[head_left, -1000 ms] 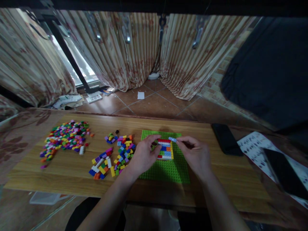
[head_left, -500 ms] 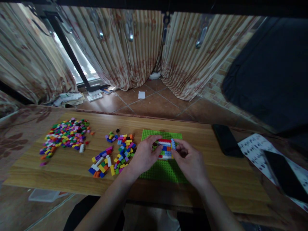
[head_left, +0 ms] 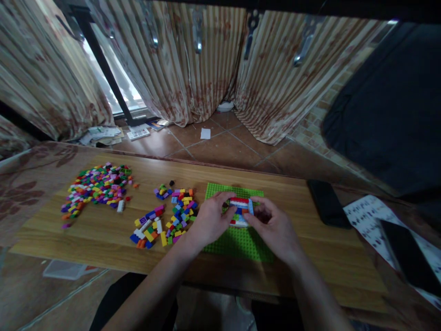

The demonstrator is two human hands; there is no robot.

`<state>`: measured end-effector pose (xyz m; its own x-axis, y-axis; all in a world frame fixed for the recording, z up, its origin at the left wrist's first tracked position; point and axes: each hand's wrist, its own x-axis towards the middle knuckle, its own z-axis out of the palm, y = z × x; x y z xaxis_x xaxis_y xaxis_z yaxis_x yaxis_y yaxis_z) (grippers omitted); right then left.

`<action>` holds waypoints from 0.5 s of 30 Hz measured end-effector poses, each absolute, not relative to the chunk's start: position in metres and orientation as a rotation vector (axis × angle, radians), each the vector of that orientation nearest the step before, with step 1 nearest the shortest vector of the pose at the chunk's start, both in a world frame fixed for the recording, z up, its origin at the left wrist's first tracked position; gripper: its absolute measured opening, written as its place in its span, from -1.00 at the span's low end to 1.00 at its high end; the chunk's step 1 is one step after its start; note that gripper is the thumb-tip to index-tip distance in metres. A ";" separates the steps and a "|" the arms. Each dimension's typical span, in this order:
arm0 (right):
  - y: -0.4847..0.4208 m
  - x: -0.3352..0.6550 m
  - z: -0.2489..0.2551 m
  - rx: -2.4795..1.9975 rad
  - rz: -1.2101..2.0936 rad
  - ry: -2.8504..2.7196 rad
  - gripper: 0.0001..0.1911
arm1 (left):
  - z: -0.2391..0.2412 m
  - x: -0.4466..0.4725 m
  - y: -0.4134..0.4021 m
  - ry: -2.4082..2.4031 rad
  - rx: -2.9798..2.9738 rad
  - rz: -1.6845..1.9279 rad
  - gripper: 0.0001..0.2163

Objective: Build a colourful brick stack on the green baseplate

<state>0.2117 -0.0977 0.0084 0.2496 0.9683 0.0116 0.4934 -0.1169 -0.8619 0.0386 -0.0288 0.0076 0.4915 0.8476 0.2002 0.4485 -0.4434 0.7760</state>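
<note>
pinches a light blue brick (head_left: 251, 207) between thumb and forefinger of the right hand (head_left: 275, 230), hard against the upper right edge of a small multicoloured brick build (head_left: 238, 212). steadies that build with the left hand (head_left: 210, 220), fingers curled and pressed together on its left side, thumb laid along its far edge. works on the far half of a green baseplate (head_left: 241, 246), flat near the middle of a wooden table (head_left: 103, 250), with both forearms reaching in from the near edge. just left of the baseplate, a small heap of loose bricks (head_left: 181, 211) and, nearer the table's front, a short ragged row of bricks (head_left: 147, 228); further left and well apart, a large spread of mixed bricks (head_left: 96, 186). to the right of the baseplate, a black phone (head_left: 327, 203), and further right a printed sheet (head_left: 365, 216) with a second dark device (head_left: 408, 255) lying on it. beyond the table, a tiled floor (head_left: 227, 149) with scattered papers (head_left: 103, 134) and striped, flowered curtains (head_left: 193, 73) hanging to the ground.
</note>
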 end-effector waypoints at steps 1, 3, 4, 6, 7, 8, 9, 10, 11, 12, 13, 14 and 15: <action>-0.097 0.213 0.008 -1.729 0.763 -1.365 -0.55 | 0.007 0.039 -0.029 1.063 2.076 0.778 -0.73; -0.097 0.215 0.009 -1.707 0.765 -1.383 -0.55 | 0.008 0.039 -0.029 1.063 2.076 0.779 -0.73; -0.097 0.216 0.009 -1.691 0.772 -1.388 -0.54 | 0.008 0.039 -0.029 1.063 2.074 0.779 -0.73; -0.097 0.217 0.009 -1.665 0.791 -1.396 -0.53 | 0.010 0.039 -0.029 1.063 2.067 0.773 -0.73; -0.097 0.217 0.010 -1.666 0.795 -1.401 -0.53 | 0.010 0.039 -0.029 1.065 2.063 0.769 -0.73; -0.097 0.218 0.010 -1.675 0.794 -1.405 -0.52 | 0.011 0.039 -0.029 1.069 2.058 0.766 -0.73; -0.097 0.218 0.010 -1.687 0.792 -1.411 -0.52 | 0.011 0.039 -0.029 1.071 2.054 0.762 -0.73; -0.097 0.219 0.011 -1.698 0.790 -1.417 -0.52 | 0.012 0.039 -0.029 1.073 2.049 0.761 -0.73; -0.097 0.220 0.011 -1.705 0.790 -1.423 -0.51 | 0.012 0.039 -0.029 1.071 2.045 0.760 -0.73; -0.097 0.221 0.011 -1.708 0.792 -1.426 -0.51 | 0.011 0.039 -0.029 1.066 2.043 0.760 -0.73; -0.097 0.221 0.012 -1.709 0.794 -1.427 -0.52 | 0.011 0.040 -0.029 1.063 2.040 0.760 -0.73; -0.097 0.222 0.011 -1.705 0.795 -1.424 -0.54 | 0.011 0.040 -0.029 1.060 2.039 0.760 -0.73; -0.096 0.223 0.011 -1.698 0.795 -1.417 -0.57 | 0.010 0.040 -0.029 1.059 2.039 0.758 -0.73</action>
